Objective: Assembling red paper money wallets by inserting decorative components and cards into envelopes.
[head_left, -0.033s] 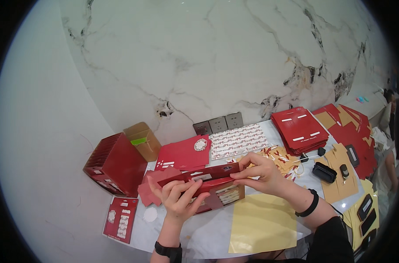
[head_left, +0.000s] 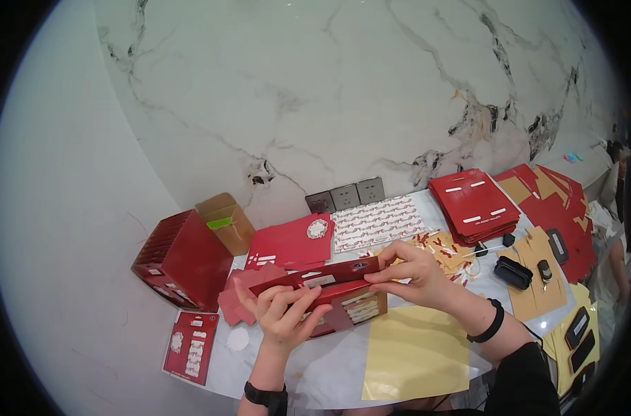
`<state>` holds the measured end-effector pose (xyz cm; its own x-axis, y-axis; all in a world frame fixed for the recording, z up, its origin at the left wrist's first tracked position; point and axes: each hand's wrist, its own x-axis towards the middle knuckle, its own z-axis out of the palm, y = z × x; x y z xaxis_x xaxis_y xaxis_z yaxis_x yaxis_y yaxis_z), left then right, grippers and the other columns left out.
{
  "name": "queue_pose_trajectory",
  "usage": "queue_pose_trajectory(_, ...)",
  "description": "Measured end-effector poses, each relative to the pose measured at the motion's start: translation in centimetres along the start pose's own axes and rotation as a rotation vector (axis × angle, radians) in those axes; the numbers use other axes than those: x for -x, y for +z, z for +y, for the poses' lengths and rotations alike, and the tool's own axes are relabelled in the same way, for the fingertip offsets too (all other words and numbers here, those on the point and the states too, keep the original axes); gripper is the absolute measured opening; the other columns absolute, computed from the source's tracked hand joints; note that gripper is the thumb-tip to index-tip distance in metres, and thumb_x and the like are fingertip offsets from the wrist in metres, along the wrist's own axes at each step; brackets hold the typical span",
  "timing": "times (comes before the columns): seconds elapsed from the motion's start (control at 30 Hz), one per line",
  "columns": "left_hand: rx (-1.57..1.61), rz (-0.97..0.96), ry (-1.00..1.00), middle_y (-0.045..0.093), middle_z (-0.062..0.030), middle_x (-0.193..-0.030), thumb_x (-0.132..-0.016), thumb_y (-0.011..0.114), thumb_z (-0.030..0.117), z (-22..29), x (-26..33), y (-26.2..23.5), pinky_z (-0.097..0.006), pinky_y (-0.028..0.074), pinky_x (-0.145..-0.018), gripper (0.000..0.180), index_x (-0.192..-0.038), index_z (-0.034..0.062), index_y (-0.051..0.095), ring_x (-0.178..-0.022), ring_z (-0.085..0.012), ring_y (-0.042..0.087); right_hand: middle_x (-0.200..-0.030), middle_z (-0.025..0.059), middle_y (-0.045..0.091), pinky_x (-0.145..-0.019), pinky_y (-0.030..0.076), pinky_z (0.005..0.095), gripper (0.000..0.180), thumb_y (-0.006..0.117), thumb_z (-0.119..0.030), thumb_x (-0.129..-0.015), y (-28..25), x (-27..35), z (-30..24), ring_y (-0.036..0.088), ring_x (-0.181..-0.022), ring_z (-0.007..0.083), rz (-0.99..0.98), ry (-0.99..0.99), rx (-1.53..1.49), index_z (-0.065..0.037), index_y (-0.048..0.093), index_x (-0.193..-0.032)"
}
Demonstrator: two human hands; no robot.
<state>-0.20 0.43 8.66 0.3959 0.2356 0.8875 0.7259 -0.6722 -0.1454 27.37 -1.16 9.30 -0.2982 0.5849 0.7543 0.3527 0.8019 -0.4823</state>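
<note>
My left hand (head_left: 282, 320) and right hand (head_left: 411, 272) both pinch the flat red card gift bag (head_left: 322, 283), held above the white table (head_left: 308, 367). Risk: uneven pinch skews the fold; elbow could nudge the red flat-bag stack (head_left: 473, 204) beyond.

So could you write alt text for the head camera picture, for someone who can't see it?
Two bare hands, left and right, hold a long red card box between them over a white table by a marble wall. Around it lie a stack of red cards, a yellow sheet and a red box.
</note>
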Motion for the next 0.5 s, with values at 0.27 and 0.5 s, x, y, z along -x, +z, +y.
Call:
queue_pose_trajectory(0.27,0.034,-0.034,0.036,0.061,0.0066,-0.085,-0.063,0.088,0.033,-1.4,0.3,-0.6,-0.062,0.016,-0.118,0.035,-0.093,0.0207,0.074,-0.091,-0.0144,0.056,-0.090,0.0025,0.057,-0.067,0.051,0.0273,0.020,0.079,-0.007,-0.079,-0.5,0.2,-0.2,0.059,-0.081,0.0145,-0.011,0.023,-0.036,-0.010,0.077,-0.099)
queue_pose_trajectory(0.5,0.323,0.107,-0.160,0.018,-0.0176,-0.152,-0.067,0.090,0.036,-3.2,3.0,0.8,-0.053,0.038,-0.110,0.040,-0.093,0.0132,0.071,-0.136,-0.0402,0.037,-0.090,0.0022,0.058,-0.068,0.052,0.0276,0.018,0.080,-0.007,-0.079,-0.8,-0.1,-0.2,0.060,-0.081,0.0139,-0.026,0.063,-0.069,-0.008,0.077,-0.097)
